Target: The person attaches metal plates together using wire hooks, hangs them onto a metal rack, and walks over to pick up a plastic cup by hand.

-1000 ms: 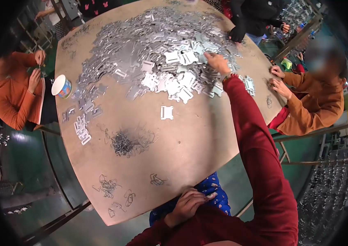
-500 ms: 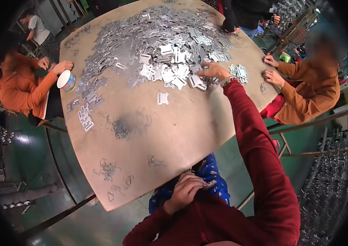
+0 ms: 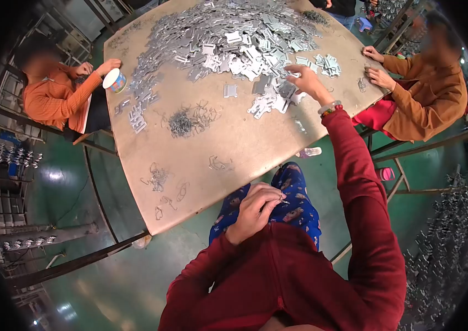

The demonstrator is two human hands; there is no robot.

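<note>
Right hand (image 3: 309,83): stretched out over the near right edge of the pile (image 3: 234,41), thumb and forefinger apart; whether they touch metal, I cannot tell.
Left hand (image 3: 255,208): above the lap, by the near table (image 3: 256,140) edge, fingers curled together on a small piece (image 3: 283,199), too small to identify.
Plates: flat metal, heaped across the far half of the table; a loose cluster (image 3: 267,105) lies just below the right hand, and a single plate (image 3: 230,90) lies flat left of it.
Wires: a tangled heap (image 3: 181,122) left of the middle, smaller bunches (image 3: 158,179) nearer the front corner.
Cup (image 3: 115,81): at the left edge, beside a co-worker's hand (image 3: 110,66).
</note>
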